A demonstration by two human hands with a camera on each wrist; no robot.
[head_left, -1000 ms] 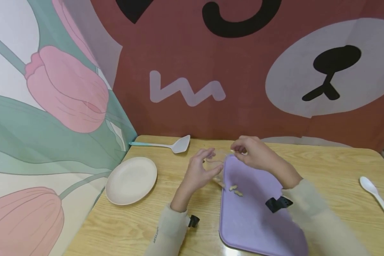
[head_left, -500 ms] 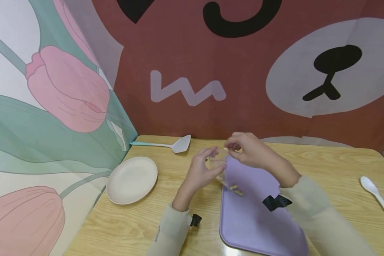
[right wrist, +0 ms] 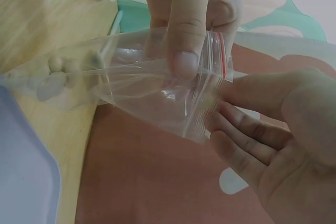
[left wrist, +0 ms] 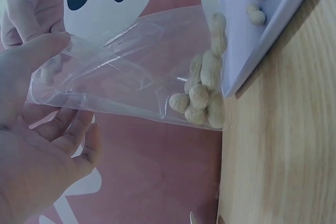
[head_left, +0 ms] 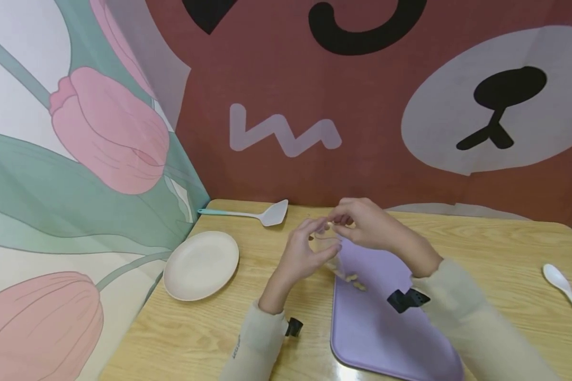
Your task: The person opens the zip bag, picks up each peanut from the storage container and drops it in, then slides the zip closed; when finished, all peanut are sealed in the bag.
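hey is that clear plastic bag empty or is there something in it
The clear plastic bag is not empty: through its see-through side, the left wrist view shows several peanuts bunched at the bottom.

Around the tray on the table, the plate lies past nine o'clock, spatula at ten, spoon at three; peanuts lie in the bag between ten and eleven.

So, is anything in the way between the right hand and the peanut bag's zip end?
Nothing visible is. The right hand is at the zip end of the clear bag; the left hand holds the bag beside it, and the peanuts at its bottom lie well clear.
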